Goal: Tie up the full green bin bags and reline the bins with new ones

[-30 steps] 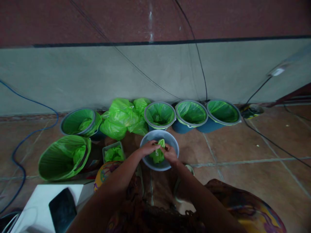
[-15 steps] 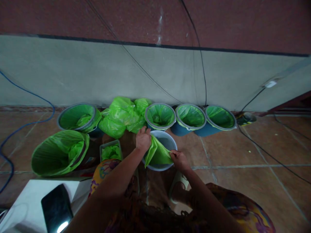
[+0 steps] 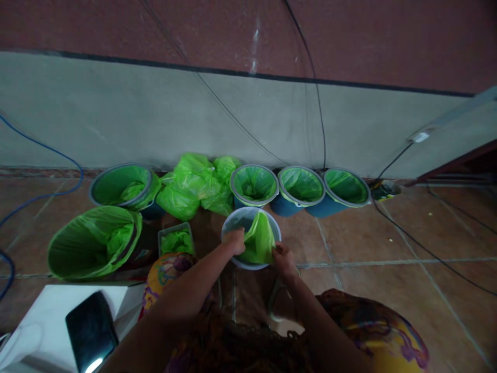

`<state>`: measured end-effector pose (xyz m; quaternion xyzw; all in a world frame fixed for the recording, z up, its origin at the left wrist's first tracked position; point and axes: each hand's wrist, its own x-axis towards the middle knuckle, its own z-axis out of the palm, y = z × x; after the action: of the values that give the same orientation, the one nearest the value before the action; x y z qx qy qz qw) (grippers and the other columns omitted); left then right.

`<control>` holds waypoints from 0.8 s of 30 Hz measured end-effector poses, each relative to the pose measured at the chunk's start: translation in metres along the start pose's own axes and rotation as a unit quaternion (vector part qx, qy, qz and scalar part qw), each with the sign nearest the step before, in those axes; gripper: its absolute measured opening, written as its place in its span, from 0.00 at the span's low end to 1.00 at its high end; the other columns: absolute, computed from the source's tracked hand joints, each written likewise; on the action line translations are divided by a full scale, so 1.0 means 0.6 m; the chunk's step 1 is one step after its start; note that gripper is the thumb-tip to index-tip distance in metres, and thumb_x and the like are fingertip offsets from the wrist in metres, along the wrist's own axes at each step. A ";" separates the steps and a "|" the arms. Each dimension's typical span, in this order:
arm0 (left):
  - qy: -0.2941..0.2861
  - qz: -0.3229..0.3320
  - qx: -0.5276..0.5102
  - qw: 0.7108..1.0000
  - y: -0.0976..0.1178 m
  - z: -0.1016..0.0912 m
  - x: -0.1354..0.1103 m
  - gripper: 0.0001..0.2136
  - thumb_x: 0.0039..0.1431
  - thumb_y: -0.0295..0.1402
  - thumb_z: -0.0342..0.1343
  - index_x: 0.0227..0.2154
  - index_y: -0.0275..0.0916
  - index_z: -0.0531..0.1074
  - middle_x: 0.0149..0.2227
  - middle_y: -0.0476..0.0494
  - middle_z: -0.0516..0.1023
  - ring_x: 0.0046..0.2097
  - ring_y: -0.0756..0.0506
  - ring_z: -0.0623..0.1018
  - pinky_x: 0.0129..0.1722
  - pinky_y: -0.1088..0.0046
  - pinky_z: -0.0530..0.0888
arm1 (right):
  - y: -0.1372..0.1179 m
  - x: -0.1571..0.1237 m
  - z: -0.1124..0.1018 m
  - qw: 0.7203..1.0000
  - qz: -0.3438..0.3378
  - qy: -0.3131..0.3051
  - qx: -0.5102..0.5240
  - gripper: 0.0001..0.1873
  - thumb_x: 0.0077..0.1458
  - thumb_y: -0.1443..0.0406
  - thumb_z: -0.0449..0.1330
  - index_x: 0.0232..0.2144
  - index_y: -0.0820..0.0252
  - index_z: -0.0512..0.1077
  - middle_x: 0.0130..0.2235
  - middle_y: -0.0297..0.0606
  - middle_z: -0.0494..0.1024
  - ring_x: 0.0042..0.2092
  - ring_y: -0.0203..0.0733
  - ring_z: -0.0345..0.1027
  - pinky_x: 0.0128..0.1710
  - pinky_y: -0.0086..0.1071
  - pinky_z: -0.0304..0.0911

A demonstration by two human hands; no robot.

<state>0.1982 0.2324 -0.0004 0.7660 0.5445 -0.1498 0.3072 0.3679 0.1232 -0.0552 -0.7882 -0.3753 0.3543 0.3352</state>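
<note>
A green plastic bag hangs partly inside a pale grey bin on the floor in front of me. With its fingers closed, my right hand pinches the bag's edge at the bin's right rim. My left hand reaches over the left part of the bin, its fingers curled against the bag; the fingertips are hidden. Behind this bin stands a bin lined with a green bag. My sandalled feet are close below the bin.
Two more lined bins stand to the right along the wall. Stuffed green bags lie left of centre, beside a small basket and two lined bins. A phone rests on a white box. Cables cross the floor.
My left hand has moved down from the bin's far left rim into its opening. The bag has shifted right and its upper part now stands up. My right hand stays at the right rim.
</note>
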 end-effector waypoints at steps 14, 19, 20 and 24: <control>0.020 0.081 -0.085 0.993 0.026 0.040 0.012 0.33 0.53 0.34 0.60 0.62 0.36 0.60 0.54 0.36 0.76 0.53 0.41 0.77 0.52 0.71 0.73 | 0.019 -0.035 -0.063 0.997 -0.051 -0.040 -0.041 0.18 0.48 0.64 0.52 0.39 0.61 0.74 0.33 0.40 0.81 0.33 0.41 0.73 0.33 0.29 0.66; 0.036 0.064 -0.079 0.994 0.031 0.078 0.024 0.18 0.56 0.31 0.58 0.50 0.34 0.72 0.45 0.33 0.81 0.48 0.38 0.80 0.48 0.67 0.75 | 0.029 -0.037 -0.049 0.998 -0.041 -0.044 0.022 0.16 0.48 0.62 0.53 0.38 0.60 0.74 0.34 0.40 0.81 0.34 0.41 0.75 0.33 0.29 0.68; 0.048 0.059 -0.075 0.994 0.028 0.075 0.029 0.13 0.57 0.28 0.55 0.44 0.33 0.75 0.43 0.32 0.81 0.47 0.38 0.81 0.48 0.65 0.75 | 0.031 -0.037 -0.051 0.998 -0.038 -0.046 0.031 0.16 0.48 0.62 0.53 0.38 0.60 0.73 0.34 0.40 0.81 0.34 0.41 0.75 0.32 0.29 0.69; 0.130 0.058 -0.067 0.988 0.014 0.038 0.051 0.14 0.56 0.19 0.47 0.37 0.32 0.78 0.42 0.31 0.81 0.48 0.37 0.80 0.51 0.61 0.74 | 0.033 -0.036 -0.068 0.998 -0.033 -0.035 0.034 0.16 0.48 0.62 0.52 0.38 0.60 0.73 0.35 0.41 0.81 0.35 0.42 0.76 0.33 0.29 0.68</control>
<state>0.2195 0.2388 -0.0324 0.7865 0.5437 0.0060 0.2929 0.3980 0.0849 -0.0429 -0.7509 -0.4000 0.3830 0.3598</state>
